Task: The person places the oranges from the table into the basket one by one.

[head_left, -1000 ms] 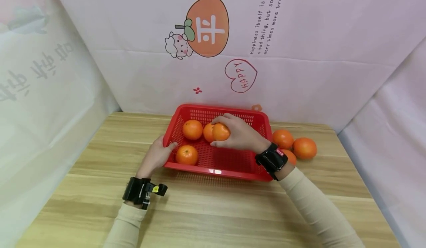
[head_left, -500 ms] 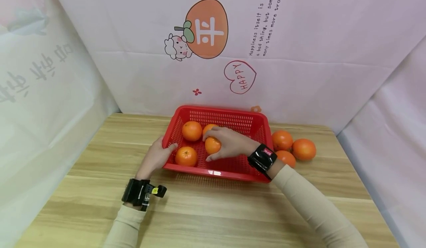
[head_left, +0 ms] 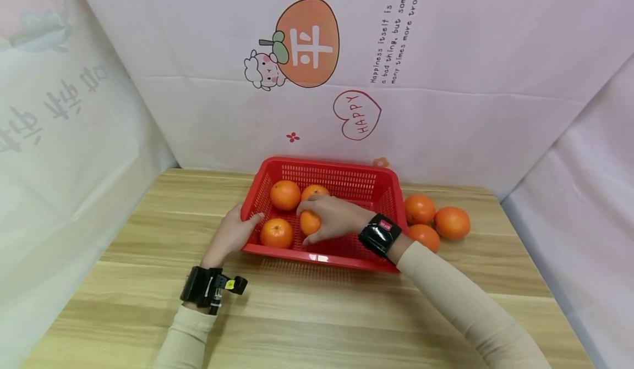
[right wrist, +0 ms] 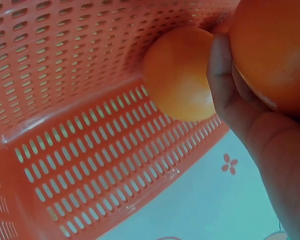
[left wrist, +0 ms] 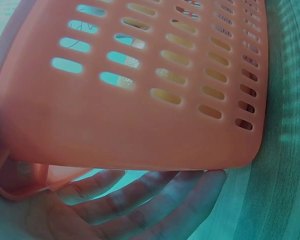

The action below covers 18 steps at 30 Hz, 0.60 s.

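A red slotted plastic basket [head_left: 292, 253] stands on the wooden table. My left hand [head_left: 231, 230] grips its left end, thumb over the rim; in the left wrist view the fingers [left wrist: 185, 205] lie along the outside of the basket wall [left wrist: 115, 135]. Inside the basket, my right hand [head_left: 334, 218] holds an orange [head_left: 310, 224] between thumb and fingers, partly covering it. Around it lie a back-left orange [head_left: 285, 195], a front-left orange [head_left: 276, 233] and a back-middle orange [head_left: 315, 191]. The right wrist view shows the held orange [right wrist: 277, 55] close up, beside another orange [right wrist: 180, 75].
To the right of the basket, three more oranges [head_left: 452, 222] sit together on the table [head_left: 317, 319]. A pale printed cloth [head_left: 446, 132] hangs behind the table, with further cloth at both sides.
My right hand has moved the held orange left and toward the front of the basket, lower among the others. The left hand keeps its hold on the basket's end.
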Each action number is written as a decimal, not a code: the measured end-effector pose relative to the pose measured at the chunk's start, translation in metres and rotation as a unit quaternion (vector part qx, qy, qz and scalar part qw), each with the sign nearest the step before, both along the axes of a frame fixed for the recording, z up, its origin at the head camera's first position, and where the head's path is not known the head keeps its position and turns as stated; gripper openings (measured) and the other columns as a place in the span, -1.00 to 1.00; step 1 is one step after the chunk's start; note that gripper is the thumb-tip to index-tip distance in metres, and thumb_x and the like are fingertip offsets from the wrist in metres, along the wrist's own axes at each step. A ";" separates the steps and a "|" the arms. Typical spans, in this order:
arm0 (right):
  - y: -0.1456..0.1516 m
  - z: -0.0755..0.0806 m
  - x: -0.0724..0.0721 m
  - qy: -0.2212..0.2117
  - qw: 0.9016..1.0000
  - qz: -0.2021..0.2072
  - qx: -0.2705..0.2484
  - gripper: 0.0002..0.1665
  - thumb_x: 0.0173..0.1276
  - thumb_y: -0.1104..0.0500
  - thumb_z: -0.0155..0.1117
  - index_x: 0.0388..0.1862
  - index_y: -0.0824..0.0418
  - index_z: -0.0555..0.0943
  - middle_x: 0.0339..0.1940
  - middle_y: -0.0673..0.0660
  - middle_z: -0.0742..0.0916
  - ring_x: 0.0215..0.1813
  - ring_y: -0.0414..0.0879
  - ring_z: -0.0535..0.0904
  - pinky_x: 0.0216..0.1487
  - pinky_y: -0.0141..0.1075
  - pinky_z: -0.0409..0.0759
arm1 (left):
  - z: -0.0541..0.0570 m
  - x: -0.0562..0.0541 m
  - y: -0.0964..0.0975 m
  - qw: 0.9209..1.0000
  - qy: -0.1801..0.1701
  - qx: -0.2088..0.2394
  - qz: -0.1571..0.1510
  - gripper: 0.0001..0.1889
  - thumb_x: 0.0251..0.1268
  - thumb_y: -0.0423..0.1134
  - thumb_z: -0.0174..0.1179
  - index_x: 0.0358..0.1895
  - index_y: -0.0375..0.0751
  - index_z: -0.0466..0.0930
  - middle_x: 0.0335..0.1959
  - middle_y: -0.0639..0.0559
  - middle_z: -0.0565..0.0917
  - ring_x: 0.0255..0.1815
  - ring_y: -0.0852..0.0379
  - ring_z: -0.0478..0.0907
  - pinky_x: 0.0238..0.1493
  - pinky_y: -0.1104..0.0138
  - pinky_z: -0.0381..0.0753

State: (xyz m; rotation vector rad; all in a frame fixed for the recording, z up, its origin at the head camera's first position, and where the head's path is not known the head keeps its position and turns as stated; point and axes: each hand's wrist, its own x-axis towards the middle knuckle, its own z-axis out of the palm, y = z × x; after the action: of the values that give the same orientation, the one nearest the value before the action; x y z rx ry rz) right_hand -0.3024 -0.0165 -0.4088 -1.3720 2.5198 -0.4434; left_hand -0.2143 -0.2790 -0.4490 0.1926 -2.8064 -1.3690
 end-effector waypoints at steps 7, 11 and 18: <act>-0.007 -0.013 -0.007 0.011 0.999 0.033 0.015 -0.26 0.09 -0.28 0.66 0.16 0.00 0.64 -0.02 0.00 0.63 -0.11 -0.16 0.56 -0.07 -0.29 0.60 | 0.000 0.001 0.002 1.000 -0.003 0.005 -0.001 -0.50 0.62 -0.05 0.07 0.42 -0.29 0.42 0.11 -0.27 0.71 -0.09 -0.02 0.68 -0.10 0.27 0.59; -0.011 -0.018 -0.009 0.020 0.998 0.059 0.024 -0.31 0.10 -0.27 0.66 0.10 0.00 0.64 -0.14 -0.02 0.60 -0.17 -0.18 0.50 -0.17 -0.34 0.52 | 0.000 0.001 0.002 1.000 -0.004 0.008 0.002 -0.49 0.63 -0.05 0.07 0.44 -0.29 0.41 0.14 -0.27 0.71 -0.07 -0.03 0.68 -0.08 0.26 0.60; -0.019 -0.020 -0.007 0.027 0.997 0.058 0.051 -0.37 0.15 -0.24 0.63 0.10 -0.02 0.63 -0.12 -0.03 0.63 -0.11 -0.18 0.51 -0.12 -0.34 0.52 | 0.001 0.002 0.001 1.000 -0.005 0.019 0.003 -0.49 0.63 -0.04 0.06 0.44 -0.27 0.41 0.13 -0.27 0.71 -0.10 -0.01 0.69 -0.11 0.29 0.59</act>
State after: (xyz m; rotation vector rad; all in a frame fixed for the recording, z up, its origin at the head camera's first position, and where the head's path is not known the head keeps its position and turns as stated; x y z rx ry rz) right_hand -0.3091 -0.0354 -0.4283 -1.5005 2.4508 -0.2558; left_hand -0.2127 -0.2779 -0.4481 0.2091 -2.7877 -1.4243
